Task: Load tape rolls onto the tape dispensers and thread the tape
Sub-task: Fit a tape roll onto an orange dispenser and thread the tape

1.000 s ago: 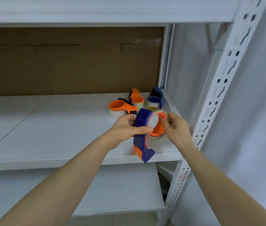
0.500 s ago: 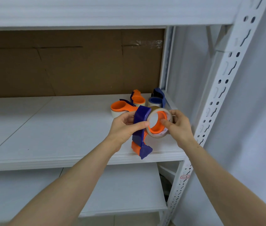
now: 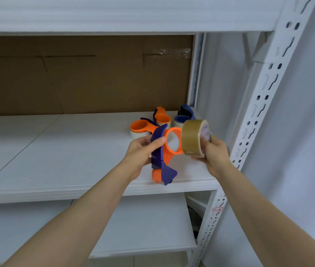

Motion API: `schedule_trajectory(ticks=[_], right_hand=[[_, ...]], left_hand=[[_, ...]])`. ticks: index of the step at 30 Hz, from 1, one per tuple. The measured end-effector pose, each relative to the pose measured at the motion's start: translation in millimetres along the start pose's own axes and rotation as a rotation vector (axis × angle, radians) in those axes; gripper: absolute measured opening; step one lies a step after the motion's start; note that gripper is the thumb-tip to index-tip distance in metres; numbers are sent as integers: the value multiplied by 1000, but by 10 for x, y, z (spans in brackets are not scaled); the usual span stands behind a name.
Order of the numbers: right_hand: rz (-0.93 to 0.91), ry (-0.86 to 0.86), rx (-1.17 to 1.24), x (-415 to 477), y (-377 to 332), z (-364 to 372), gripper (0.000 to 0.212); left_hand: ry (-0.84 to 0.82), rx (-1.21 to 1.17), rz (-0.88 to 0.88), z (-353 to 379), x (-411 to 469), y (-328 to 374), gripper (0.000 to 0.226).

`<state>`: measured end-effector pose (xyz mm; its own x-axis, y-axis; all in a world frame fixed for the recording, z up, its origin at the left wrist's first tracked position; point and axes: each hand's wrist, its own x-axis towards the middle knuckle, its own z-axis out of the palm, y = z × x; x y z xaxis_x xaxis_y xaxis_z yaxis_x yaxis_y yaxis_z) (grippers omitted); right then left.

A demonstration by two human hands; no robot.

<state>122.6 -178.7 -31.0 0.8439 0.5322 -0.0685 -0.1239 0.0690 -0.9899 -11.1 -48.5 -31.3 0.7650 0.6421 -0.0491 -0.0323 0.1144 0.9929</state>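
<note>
Gripping the dispenser point(image 3: 157, 157) by its blue body with the left hand point(image 3: 140, 154), thumb across the front. Held above the front edge of the shelf point(image 3: 56, 155), with long axis almost upright, cutter end down, orange ring point(image 3: 172, 140) up and facing right. Clasping the roll point(image 3: 191, 139) with curled fingers of the right hand point(image 3: 214, 154), just right of the ring and not on it, with core axis lying left to right. Behind, on the shelf, three loaded dispensers point(image 3: 143, 128); at right, a post point(image 3: 258, 112).

place: storeroom or stockroom | evidence: white slotted-steel shelving upright point(image 3: 257, 105); bare white shelf boards point(image 3: 56, 151); brown cardboard backing point(image 3: 85, 74); loaded tape dispensers point(image 3: 162, 120) grouped on the shelf
</note>
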Motion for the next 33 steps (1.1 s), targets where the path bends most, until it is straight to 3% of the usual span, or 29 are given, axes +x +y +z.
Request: schedule_trajectory(ticks=[2, 5, 10, 12, 14, 17, 19, 22, 24, 26, 29, 31, 33], right_hand=[[34, 51, 63, 1, -17, -39, 24], [72, 71, 94, -30, -3, -84, 27], [131, 105, 157, -86, 51, -238, 26], [141, 104, 178, -111, 79, -308, 27], [143, 94, 180, -131, 118, -361, 25], [156, 79, 173, -143, 162, -383, 15], [178, 66, 159, -125, 180, -374, 11], [223, 39, 131, -81, 198, -345, 14], [244, 20, 116, -37, 221, -321, 22], [263, 8, 108, -1, 236, -288, 26], [252, 38, 131, 58, 263, -216, 19], [207, 65, 127, 81, 277, -119, 7], [131, 66, 82, 82, 281, 31, 8]], left_hand=[[36, 156, 56, 0, 82, 8, 43], [36, 579, 234, 123, 235, 13, 61], [-118, 1262, 459, 378, 462, -72, 58], [-117, 1147, 494, 438, 534, -158, 58], [48, 726, 419, 510, 583, -180, 62], [292, 65, 100, 567, 688, -164, 47], [333, -97, -76, 525, 779, -248, 44], [306, -20, -204, 430, 805, -391, 53], [297, 199, -208, 360, 811, -448, 49], [298, 518, -123, 282, 792, -504, 55], [135, 788, 24, 200, 723, -613, 52], [139, 840, 37, 154, 649, -609, 51], [295, 651, 66, 109, 527, -466, 44]])
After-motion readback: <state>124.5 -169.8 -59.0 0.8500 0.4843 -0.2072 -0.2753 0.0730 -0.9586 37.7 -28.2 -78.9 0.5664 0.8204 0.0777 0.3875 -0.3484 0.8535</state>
